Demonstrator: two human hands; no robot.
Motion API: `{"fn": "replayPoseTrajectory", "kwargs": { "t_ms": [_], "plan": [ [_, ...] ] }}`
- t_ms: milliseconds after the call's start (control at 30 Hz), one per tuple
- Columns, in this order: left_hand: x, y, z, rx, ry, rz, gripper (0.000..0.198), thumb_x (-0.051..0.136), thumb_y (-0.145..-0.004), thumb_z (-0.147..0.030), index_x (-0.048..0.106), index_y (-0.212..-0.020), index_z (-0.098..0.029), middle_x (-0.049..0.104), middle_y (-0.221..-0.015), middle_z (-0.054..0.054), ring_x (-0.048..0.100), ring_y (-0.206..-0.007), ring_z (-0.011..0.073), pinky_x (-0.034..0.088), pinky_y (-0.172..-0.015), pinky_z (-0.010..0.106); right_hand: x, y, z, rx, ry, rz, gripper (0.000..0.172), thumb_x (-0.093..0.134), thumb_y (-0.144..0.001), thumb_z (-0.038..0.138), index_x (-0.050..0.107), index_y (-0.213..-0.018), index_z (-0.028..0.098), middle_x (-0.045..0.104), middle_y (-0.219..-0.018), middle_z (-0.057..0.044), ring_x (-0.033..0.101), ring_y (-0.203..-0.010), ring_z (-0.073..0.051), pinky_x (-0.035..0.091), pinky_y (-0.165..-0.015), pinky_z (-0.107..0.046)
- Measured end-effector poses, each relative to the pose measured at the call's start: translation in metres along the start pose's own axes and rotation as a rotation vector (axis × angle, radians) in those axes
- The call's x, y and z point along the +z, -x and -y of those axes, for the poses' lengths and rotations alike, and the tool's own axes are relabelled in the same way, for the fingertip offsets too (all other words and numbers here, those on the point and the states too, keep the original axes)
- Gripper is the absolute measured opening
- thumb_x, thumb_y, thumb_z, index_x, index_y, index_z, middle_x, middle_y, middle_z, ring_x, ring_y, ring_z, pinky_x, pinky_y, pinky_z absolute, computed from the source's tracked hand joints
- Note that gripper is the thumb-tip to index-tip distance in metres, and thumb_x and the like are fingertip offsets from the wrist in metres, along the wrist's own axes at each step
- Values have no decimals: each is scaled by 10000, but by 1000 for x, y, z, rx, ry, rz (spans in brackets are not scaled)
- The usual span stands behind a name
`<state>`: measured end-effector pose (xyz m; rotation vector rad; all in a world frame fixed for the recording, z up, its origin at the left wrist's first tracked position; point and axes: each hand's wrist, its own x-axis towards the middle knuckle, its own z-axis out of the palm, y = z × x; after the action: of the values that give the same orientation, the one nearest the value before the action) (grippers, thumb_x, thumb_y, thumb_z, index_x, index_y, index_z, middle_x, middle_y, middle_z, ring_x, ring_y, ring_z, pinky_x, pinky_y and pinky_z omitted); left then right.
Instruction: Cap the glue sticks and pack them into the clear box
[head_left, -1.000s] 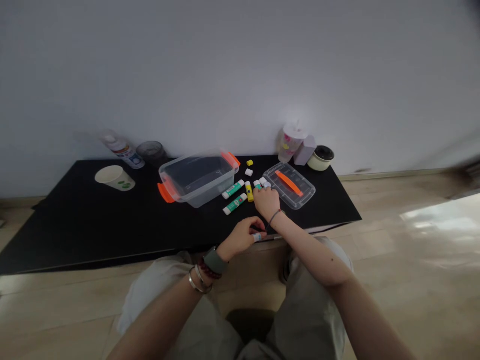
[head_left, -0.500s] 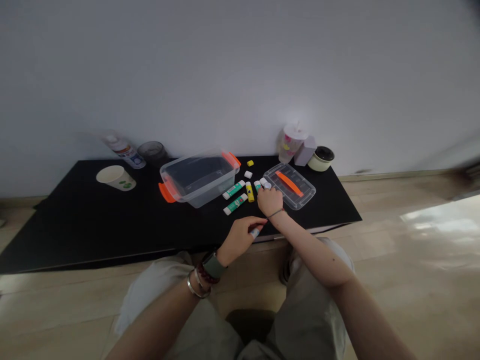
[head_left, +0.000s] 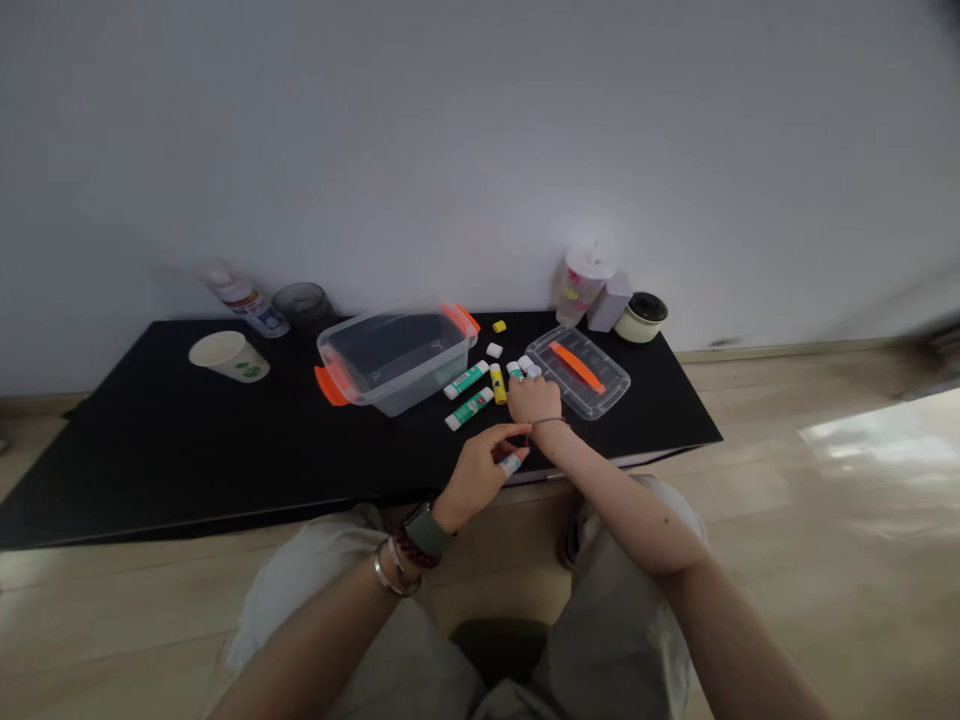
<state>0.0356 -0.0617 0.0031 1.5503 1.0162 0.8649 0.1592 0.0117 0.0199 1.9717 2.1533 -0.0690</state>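
My left hand (head_left: 480,470) has its thumb and fingertips drawn together at the inside of my right wrist, on the thin string bracelet (head_left: 546,420) there. A light blue patch covers part of the left thumb. My right hand (head_left: 534,400) rests palm down by the table's front edge, fingers curled under; whatever they may hold is hidden. Just beyond its fingers lie a green-and-white glue stick (head_left: 514,370) and white caps (head_left: 529,367). To its left are a yellow glue stick (head_left: 499,384) and two more green glue sticks, the nearer one (head_left: 469,409) and the farther one (head_left: 466,379).
A clear bin with orange latches (head_left: 397,375) stands left of the glue sticks, its lid (head_left: 604,402) lying at right. Loose white (head_left: 494,350) and yellow (head_left: 499,326) caps lie behind. Paper cup (head_left: 238,360), spray bottle (head_left: 255,308), lidded drink cup (head_left: 581,290) and pot (head_left: 640,320) line the back.
My right hand has shifted slightly left. The left fingertips have moved up a little along the right wrist, and the thumb and index finger now show more clearly.
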Motion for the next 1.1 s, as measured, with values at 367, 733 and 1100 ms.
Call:
{"fn": "replayPoseTrajectory", "kwargs": {
  "t_ms": [367,733,1100],
  "plan": [
    [7,1,2,-225,404,57,481,784,-727,-361,716,-1155,-153,638,-708,-3,505,-591,91,471,-625,262,5,1,0,9,-59,-102,316,369,-990,179,648,-1127,127,712,-1079,-190,668,-1031,-266,495,-807,-354],
    [4,5,-7,27,142,130,462,654,-808,-210,653,-1269,-221,555,-1364,114,547,-698,67,521,-665,244,5,3,6,-23,-71,-74,372,300,-1007,147,652,-1126,114,710,-1089,-201,662,-1027,-268,504,-808,-369],
    [0,9,3,39,2,300,779,652,-812,-182,341,-1523,-245,651,-1137,86,560,-669,79,502,-614,227,10,9,13,-112,-79,-29,360,330,-1015,183,652,-1168,139,717,-1089,-176,660,-1038,-259,503,-823,-350]
  ]
}}
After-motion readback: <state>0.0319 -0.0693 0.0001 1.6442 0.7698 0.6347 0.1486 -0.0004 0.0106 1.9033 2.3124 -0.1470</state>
